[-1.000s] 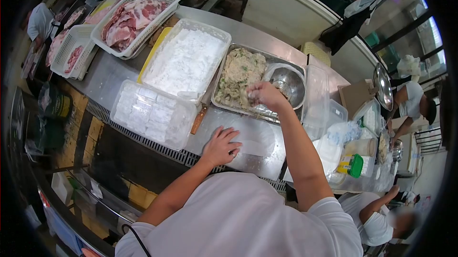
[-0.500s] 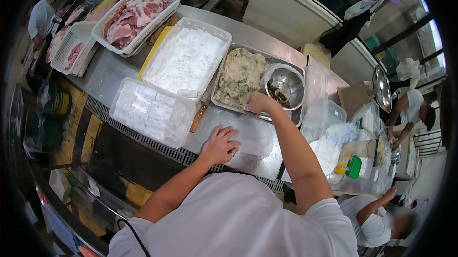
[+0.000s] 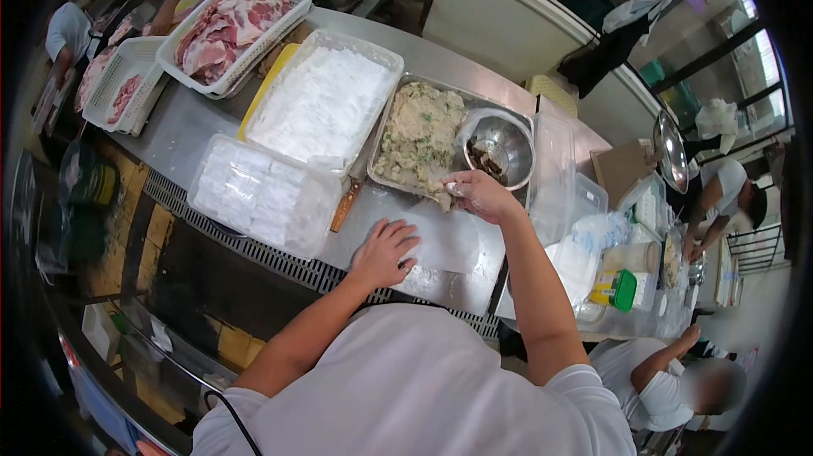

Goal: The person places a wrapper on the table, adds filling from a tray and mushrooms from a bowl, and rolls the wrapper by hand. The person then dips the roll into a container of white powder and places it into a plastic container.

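Note:
My left hand (image 3: 384,254) lies on the steel table with its fingers spread, at the edge of a thin white sheet (image 3: 449,246). My right hand (image 3: 481,195) is closed in a pinch at the near edge of a metal tray (image 3: 405,191). From its whitened fingertips a lump of pale filling (image 3: 443,198) hangs over the tray's rim. The tray holds a mound of pale mixture with green bits (image 3: 421,121). A steel bowl (image 3: 518,138) with dark brown pieces (image 3: 487,161) stands in the tray's right part.
Left of the tray are a tub of white powder (image 3: 326,100), a clear lidded box of white pieces (image 3: 254,193) and a wooden-handled tool (image 3: 345,204). Baskets of raw meat (image 3: 229,37) stand farther left. Plastic containers (image 3: 627,291) and co-workers (image 3: 720,202) are to the right.
My right hand has drawn back slightly right and turned, and the pale lump now shows at its fingertips over the tray's edge. My left hand remains resting on the table.

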Motion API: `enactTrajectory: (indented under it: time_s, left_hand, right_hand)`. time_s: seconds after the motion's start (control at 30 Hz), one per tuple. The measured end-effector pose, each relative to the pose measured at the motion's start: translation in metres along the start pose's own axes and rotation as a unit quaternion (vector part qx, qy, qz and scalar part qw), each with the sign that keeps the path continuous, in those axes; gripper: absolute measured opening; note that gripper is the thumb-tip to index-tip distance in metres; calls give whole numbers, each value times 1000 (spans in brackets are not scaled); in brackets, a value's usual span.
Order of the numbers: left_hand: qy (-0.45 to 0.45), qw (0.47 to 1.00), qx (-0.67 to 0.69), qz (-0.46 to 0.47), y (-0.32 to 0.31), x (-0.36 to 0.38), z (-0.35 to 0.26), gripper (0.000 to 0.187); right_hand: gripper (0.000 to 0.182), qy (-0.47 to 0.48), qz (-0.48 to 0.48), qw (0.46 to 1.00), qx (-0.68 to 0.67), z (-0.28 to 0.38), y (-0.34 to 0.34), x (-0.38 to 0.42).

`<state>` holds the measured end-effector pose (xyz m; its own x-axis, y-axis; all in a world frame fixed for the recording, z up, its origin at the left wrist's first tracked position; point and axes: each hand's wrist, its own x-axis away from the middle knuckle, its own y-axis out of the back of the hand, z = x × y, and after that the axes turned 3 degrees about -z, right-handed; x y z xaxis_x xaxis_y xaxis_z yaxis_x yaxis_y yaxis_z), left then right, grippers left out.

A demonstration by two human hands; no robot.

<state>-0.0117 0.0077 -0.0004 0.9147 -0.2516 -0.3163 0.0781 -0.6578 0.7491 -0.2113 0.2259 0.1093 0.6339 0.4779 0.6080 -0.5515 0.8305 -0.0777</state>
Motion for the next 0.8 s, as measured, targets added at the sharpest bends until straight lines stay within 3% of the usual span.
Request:
enactTrajectory:
  time_s: [0.13, 0.17, 0.27, 0.37, 0.47, 0.57, 0.67, 0.8]
  left_hand:
    - [12, 1000, 20, 18, 0, 1, -2, 41]
    - [10, 999, 21, 28, 2, 0, -2, 42]
    - [9, 1000, 2, 28, -1, 1, -1, 40]
    - [13, 1000, 14, 21, 2, -1, -4, 36]
    - [14, 999, 8, 32, 2, -1, -3, 36]
    - [13, 999, 10, 28, 1, -2, -4, 37]
    - [15, 999, 13, 36, 4, -3, -5, 37]
    - [11, 999, 13, 29, 3, -3, -6, 36]
  right_hand:
    - [25, 60, -21, 971, 229, -37, -15, 44]
    - [20, 136, -35, 954, 264, -59, -19, 49]
    - [22, 124, -55, 927, 350, -82, -52, 69]
    - [21, 255, -67, 820, 509, -122, -62, 60]
    - [18, 275, -129, 843, 445, -133, -63, 69]
    - [17, 301, -209, 802, 472, -124, -67, 90]
    - [15, 236, -186, 839, 453, -138, -54, 82]
    - [11, 258, -180, 804, 504, -150, -58, 73]
